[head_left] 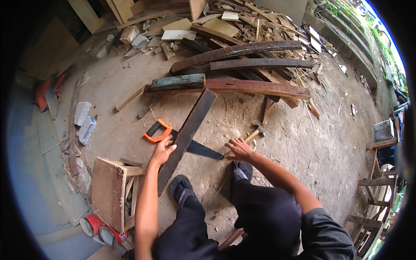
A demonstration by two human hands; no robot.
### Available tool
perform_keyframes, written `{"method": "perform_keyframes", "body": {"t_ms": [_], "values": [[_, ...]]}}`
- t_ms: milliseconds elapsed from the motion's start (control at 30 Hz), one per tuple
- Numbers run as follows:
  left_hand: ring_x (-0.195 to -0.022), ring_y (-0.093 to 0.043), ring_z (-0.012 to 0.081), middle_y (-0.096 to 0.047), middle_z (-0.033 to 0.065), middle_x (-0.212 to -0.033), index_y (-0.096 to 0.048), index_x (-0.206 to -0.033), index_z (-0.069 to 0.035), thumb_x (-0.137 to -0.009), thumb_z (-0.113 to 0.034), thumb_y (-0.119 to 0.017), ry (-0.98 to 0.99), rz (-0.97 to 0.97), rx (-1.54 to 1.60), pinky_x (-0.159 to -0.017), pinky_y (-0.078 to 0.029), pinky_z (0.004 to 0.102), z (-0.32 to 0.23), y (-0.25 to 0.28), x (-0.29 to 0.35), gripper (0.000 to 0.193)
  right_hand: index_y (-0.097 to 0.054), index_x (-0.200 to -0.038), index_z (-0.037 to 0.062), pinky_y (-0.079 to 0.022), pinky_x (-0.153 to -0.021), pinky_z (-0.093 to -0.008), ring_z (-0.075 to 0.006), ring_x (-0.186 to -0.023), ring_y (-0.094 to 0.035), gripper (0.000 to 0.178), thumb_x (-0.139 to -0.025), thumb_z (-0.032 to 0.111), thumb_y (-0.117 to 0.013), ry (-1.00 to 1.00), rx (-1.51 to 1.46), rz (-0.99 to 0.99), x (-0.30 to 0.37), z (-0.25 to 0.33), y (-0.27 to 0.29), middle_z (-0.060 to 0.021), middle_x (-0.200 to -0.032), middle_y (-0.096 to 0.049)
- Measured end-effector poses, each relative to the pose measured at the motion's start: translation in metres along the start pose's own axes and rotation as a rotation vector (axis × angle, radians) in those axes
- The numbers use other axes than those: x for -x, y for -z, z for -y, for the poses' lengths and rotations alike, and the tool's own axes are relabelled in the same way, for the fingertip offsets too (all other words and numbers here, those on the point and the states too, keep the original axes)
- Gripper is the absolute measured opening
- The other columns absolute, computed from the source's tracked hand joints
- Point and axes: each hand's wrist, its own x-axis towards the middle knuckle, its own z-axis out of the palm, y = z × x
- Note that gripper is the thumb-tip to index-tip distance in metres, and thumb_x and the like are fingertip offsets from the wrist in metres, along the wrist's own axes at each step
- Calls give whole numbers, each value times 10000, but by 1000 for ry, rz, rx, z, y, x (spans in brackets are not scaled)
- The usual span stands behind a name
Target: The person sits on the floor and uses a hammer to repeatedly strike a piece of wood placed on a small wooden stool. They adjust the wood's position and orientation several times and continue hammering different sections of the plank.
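A long dark wooden beam [187, 134] slants in front of me, its far end against the pile of beams. My left hand [163, 151] grips its left edge, just below the handle of a hand saw [203, 150]. The saw has an orange and black handle; its dark blade passes beneath the beam and comes out on the right. My right hand [241, 149] is by the blade's tip, with fingers apart; whether a fingertip touches the blade cannot be made out. Beyond that hand, a hammer [258, 130] lies on the ground, its wooden handle partly hidden behind the fingers.
Several old beams [260, 86] are piled ahead, with scrap boards and rubble behind. At the left stand a wooden crate [108, 190] and red cans [91, 225]; white blocks [86, 130] and another orange-handled saw [43, 95] lie farther off. A wooden rack [377, 182] stands right.
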Motion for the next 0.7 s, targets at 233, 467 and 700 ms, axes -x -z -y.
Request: {"method": "perform_keyframes", "body": {"t_ms": [233,467,700], "values": [[-1208,-586,300,-623,211,-1280,-547,-1350,36,-917,-80,-658,-25,23,-296,-1040,-443,388,73,2,6,462,-411,-1392,44,-362,-1071,-488,-371,-1275,-459,703,-859,375,-729,-98,28,-447,-67,-57,54,-217,-1357,-458],[-1309,-453,389,-468,175,-1442,-474,-1409,-39,-854,-179,-700,-201,-166,-698,-1102,-339,493,53,-26,43,615,-349,-1422,19,-342,-1109,-502,-408,-1334,-407,740,-816,219,-725,-302,156,-753,-161,-143,130,-250,-1413,-409],[-1333,-420,389,-425,185,-1462,-410,-1451,-45,-830,-192,-724,-167,-162,-701,-1119,-307,513,50,-30,36,712,-319,-1487,28,-325,-1137,-481,-328,-1420,-360,807,-817,218,-726,-337,438,-487,-237,-217,163,-185,-1488,-407]]}}
